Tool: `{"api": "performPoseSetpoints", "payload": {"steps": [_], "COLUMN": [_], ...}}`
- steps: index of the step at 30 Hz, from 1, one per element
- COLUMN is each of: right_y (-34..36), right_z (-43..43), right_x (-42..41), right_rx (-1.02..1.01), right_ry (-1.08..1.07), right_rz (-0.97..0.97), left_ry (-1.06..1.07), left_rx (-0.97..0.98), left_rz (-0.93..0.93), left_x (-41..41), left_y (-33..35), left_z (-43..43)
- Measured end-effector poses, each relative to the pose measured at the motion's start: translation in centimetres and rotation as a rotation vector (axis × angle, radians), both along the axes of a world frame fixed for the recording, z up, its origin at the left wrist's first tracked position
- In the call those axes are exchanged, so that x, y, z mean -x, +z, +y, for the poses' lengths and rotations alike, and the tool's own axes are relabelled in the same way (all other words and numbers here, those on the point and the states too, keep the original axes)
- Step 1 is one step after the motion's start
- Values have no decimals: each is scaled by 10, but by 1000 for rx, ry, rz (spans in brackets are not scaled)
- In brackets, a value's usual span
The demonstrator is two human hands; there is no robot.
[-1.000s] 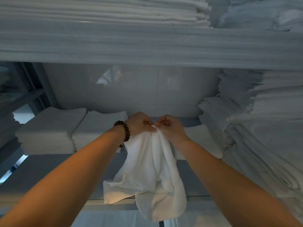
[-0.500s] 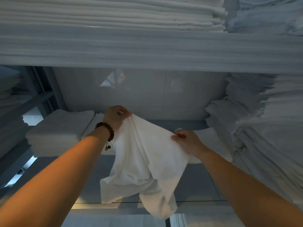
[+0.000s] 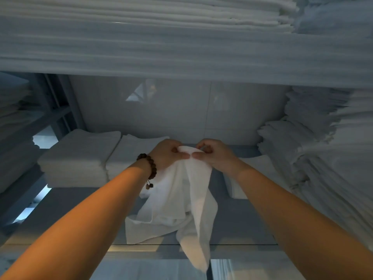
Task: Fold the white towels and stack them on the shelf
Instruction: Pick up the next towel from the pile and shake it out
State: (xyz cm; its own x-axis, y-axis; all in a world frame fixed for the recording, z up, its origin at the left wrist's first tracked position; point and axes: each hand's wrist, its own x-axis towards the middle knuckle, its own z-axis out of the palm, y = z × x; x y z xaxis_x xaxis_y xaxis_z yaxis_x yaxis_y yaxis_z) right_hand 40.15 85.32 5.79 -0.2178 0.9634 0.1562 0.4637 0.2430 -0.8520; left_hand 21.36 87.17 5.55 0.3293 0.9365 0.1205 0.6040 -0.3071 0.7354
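Observation:
A loose white towel [image 3: 181, 203] hangs crumpled from both my hands over the grey shelf [image 3: 240, 223]. Its lower end drapes on the shelf and past the front edge. My left hand [image 3: 166, 154], with a bead bracelet on the wrist, pinches the towel's top edge. Right beside it, thumb almost touching thumb, my right hand [image 3: 215, 153] pinches the same edge. Two stacks of folded white towels [image 3: 80, 158] sit at the back left of the shelf.
A tall, ragged pile of white linen [image 3: 331, 158] fills the right side. A small folded towel [image 3: 260, 174] lies behind my right wrist. The upper shelf [image 3: 181, 47] with more stacked linen hangs overhead. A metal rack frame [image 3: 58, 110] stands at the left.
Half a second ago my hands were spread apart along the towel's edge. They have come back together at the middle, and the towel hangs bunched again.

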Motion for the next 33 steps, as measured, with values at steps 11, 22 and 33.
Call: {"api": "performPoseSetpoints", "payload": {"steps": [11,22,33], "right_y": [3,12,8], "right_z": [-12,-24,-29], "right_x": [-17,14,58], "right_rx": [181,-89,-72], "right_ry": [157,97,139], "right_rz": [390,144,195], "left_ry": [-117,398,84], "left_rx": [355,113,329], "left_rz": [-494,-605,-880], "left_x": [28,29,25], "left_y": [-2,-4,13], "left_z": [-11,-32,-63]}}
